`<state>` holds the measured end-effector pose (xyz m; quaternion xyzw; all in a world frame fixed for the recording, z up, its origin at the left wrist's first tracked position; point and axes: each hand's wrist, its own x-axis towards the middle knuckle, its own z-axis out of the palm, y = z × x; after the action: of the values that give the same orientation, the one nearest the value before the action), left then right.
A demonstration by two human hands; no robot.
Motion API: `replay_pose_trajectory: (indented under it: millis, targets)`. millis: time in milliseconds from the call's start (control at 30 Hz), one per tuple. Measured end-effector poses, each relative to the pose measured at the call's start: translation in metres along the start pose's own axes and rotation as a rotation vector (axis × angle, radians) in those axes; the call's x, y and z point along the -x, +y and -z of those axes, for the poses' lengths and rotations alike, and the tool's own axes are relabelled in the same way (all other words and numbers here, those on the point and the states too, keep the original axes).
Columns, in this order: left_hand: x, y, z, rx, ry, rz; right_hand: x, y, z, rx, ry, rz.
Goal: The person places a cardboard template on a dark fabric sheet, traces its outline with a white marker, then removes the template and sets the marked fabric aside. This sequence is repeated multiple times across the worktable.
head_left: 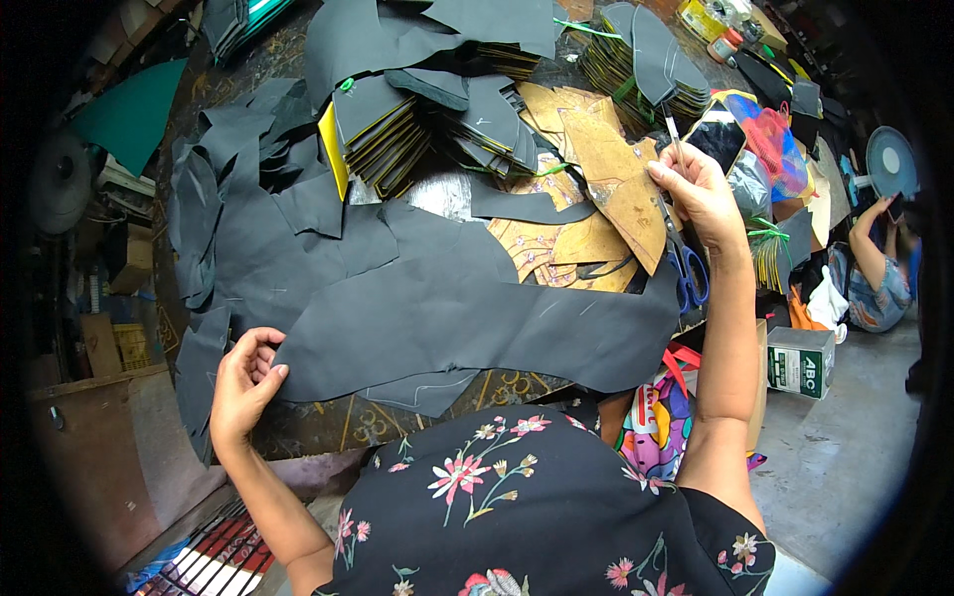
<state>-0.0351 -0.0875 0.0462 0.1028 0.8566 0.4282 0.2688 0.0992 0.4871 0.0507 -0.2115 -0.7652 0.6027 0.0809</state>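
Black sheet (437, 318) lies broad across the near side of the table (343, 425), between the two hands, with a few short white marks near its right end. I have the left hand (246, 375) at its left end, fingers curled and the thumb close to them, a narrow gap at most; they meet the sheet's edge, but I can't tell from my view whether they pinch it or only touch it. The right hand (704, 191) is up over the right side of the table, clear of the sheet, and holds what looks like a pen (673, 137) between thumb and fingers, pointing away toward a tied stack (661, 60) of black pieces. I can't make out whether the pen touches that stack. Just below this hand I see blue-handled scissors (683, 260), beside the wrist and apart from the fingers. Brown templates (611, 184) lie heaped left of it, beyond the sheet. A yellow-edged stack (383, 154) sits farther left, and loose black pieces (243, 228) cover the table's left part. One small piece (427, 390) peeks out under the sheet's near edge.
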Motion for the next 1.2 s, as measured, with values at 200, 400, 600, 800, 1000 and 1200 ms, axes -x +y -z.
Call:
replay_pose_trajectory:
  millis: [200, 400, 600, 800, 1000, 1200]
  targets:
    - [-0.001, -0.001, 0.001, 0.002, -0.014, -0.006, 0.005, 0.006, 0.0, 0.041, 0.028, -0.008]
    - [-0.001, -0.001, 0.004, 0.008, -0.051, -0.031, 0.031, -0.009, -0.016, -0.044, -0.13, -0.065]
    - [0.0, -0.004, 0.006, 0.04, -0.056, -0.064, 0.037, -0.011, -0.088, -0.011, -0.396, -0.166]
    - [0.01, -0.005, 0.003, -0.013, 0.001, -0.077, 0.042, -0.016, -0.157, 0.201, -0.336, -0.037]
    - [0.024, 0.014, 0.005, -0.056, 0.022, -0.289, 0.036, -0.027, -0.169, 0.577, -0.385, 0.151]
    - [0.046, 0.042, -0.001, -0.086, 0.023, -0.534, 0.036, -0.01, -0.169, 0.494, -0.298, 0.274]
